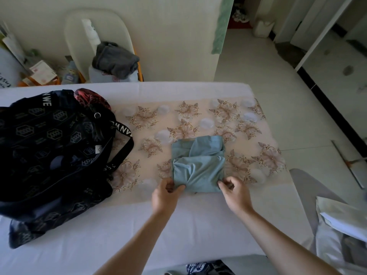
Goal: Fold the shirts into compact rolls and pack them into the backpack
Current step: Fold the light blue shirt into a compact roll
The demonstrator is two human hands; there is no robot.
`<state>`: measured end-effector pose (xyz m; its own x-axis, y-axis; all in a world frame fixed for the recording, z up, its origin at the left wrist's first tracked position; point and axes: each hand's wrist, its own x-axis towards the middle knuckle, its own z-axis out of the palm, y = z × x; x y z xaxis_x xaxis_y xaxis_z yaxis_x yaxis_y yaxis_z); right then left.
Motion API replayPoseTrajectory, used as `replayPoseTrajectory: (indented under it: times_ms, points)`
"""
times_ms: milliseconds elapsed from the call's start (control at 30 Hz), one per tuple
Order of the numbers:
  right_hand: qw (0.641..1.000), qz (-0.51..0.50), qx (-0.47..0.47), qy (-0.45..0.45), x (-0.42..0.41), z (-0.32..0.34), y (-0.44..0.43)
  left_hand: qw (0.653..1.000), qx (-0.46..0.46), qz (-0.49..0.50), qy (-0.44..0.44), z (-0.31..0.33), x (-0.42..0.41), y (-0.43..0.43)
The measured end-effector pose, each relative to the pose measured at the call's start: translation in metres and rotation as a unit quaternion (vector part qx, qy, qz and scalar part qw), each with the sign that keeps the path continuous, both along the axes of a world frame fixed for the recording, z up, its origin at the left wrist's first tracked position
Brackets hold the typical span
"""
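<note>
A light blue shirt (198, 163), already folded down to a narrow, rumpled rectangle, lies on the floral cloth (248, 124) spread across the white-covered counter (178, 225). Everything else sits around that shirt. At its near left corner the left hand (165, 197) pinches the fabric edge between thumb and fingers (168, 183). At its near right corner the right hand (235, 192) has its fingers (223, 184) curled together on the hem; it looks like a pinch, though the fold hides the fingertips. Well to the left of the shirt rests the dark patterned backpack (49, 147), its lettered black strap (124, 143) looping toward the shirt without touching it. A reddish garment (92, 98) shows at the backpack's top opening. Beyond the shirt, past the counter's far edge, a grey garment (115, 60) is bundled on a chair.
</note>
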<state>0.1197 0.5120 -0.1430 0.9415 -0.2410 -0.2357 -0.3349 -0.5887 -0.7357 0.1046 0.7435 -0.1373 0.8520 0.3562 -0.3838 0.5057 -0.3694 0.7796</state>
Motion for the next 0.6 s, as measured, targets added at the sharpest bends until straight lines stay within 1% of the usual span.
replayPoseTrajectory:
  times_ms: [67, 133, 200, 267, 300, 367, 433, 500, 533, 600]
  points:
    - [0.999, -0.029, 0.016, 0.001, 0.0, -0.001, 0.0, 0.999, 0.005, 0.031, -0.002, 0.0, -0.001, 0.001]
    - [0.999, -0.049, 0.019, 0.01, 0.001, 0.0, -0.003, 0.998, 0.024, 0.048, -0.034, 0.003, 0.001, 0.005]
    - [0.998, -0.056, 0.0, 0.013, 0.004, 0.005, -0.008, 0.995, 0.066, 0.043, -0.068, 0.009, 0.004, 0.006]
    - [0.998, -0.06, -0.022, 0.002, 0.006, 0.01, -0.012, 0.991, 0.093, 0.039, -0.083, 0.011, 0.006, 0.008]
    - [0.998, -0.057, -0.033, 0.0, 0.007, 0.011, -0.014, 0.992, 0.096, 0.034, -0.08, 0.01, 0.006, 0.008]
    - [0.997, -0.054, -0.049, 0.021, 0.009, 0.012, -0.016, 0.995, 0.093, 0.0, -0.044, 0.002, 0.006, 0.009]
    - [0.996, -0.04, -0.059, 0.06, 0.011, 0.009, -0.018, 0.992, 0.092, -0.079, 0.014, -0.005, 0.006, 0.008]
    - [0.995, -0.01, -0.059, 0.085, 0.016, 0.009, -0.019, 0.985, 0.098, -0.139, 0.032, -0.005, 0.011, 0.007]
    - [0.995, -0.005, -0.05, 0.086, 0.021, 0.012, -0.018, 0.986, 0.089, -0.139, 0.025, 0.0, 0.016, 0.005]
    - [0.997, -0.018, -0.009, 0.072, 0.032, 0.021, -0.013, 0.995, 0.037, -0.094, 0.004, 0.014, 0.033, 0.0]
